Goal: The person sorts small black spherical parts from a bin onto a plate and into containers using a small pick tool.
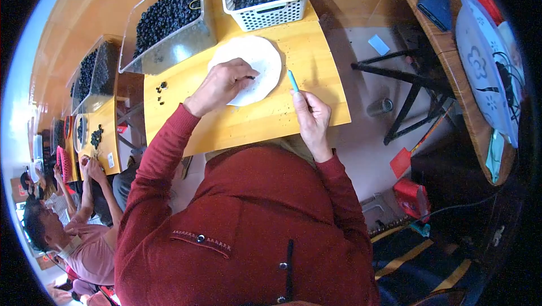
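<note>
Here, dark berry point(249, 77) in left grip point(221, 84), over white plate point(265, 57)

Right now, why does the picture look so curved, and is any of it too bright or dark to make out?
Head view: the fisheye lens bows the wooden table edges toward the rim; black corners frame the circle. The white plate is washed out under the left hand; the right hand with the blue tool is clear, the lower right murky.
</note>
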`<state>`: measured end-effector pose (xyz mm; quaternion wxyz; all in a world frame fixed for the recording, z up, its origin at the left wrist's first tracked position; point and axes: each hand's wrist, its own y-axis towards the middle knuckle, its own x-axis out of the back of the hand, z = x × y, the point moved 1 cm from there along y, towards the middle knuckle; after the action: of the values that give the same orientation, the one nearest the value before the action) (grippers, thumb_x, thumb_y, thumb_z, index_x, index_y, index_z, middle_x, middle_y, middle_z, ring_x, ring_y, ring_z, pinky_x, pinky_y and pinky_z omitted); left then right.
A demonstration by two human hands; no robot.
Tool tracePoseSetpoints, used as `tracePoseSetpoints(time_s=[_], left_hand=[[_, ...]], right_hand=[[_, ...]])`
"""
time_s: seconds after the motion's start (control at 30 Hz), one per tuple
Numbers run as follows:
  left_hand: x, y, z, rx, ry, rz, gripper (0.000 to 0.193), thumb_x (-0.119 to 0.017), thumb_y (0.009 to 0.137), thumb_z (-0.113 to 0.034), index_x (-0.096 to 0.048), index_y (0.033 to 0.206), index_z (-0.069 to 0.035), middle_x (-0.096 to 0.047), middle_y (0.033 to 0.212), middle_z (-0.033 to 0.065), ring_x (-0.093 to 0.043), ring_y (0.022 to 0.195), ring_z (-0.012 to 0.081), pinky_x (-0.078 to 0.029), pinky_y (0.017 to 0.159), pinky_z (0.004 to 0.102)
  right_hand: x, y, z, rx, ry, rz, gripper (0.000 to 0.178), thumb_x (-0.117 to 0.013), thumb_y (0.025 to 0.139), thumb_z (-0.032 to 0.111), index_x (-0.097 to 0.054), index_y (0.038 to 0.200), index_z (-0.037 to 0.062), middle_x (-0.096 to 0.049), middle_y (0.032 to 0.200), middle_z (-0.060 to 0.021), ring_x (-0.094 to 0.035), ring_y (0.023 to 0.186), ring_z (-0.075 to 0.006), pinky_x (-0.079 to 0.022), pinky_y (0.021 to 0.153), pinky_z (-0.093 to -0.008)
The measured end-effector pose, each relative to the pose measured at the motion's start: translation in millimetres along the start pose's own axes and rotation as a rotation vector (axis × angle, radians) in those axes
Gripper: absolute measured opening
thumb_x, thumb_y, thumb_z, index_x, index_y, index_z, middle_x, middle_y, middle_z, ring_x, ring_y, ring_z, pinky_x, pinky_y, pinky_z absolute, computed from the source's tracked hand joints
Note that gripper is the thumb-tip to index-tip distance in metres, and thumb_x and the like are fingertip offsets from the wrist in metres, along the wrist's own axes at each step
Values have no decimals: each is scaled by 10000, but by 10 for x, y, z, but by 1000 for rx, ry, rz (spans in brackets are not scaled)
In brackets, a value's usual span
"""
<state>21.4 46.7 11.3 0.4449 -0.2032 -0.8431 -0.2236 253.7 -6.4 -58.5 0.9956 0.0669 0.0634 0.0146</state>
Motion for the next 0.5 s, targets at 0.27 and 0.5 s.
tracePoseSetpoints(time_s=[0.27,0.5], left_hand=[[-157,-10,14,323,-472,-80,122,-702,867,-16,-688,987,1,-679,906,21,-618,799,87,-519,721,240],[-237,-37,23,406,-705,-160,158,-730,843,-7,-694,997,-3,-681,920,14,-626,807,79,-527,746,228]], right_hand=[[-31,16,-2,2,51,3,258,-605,986,200,-683,976,-46,-498,696,80,-393,633,-17,-325,544,-209],[23,41,33,-40,66,118,305,-601,985,244,-670,1014,-52,-543,702,46,-465,647,-36,-385,563,-231]])
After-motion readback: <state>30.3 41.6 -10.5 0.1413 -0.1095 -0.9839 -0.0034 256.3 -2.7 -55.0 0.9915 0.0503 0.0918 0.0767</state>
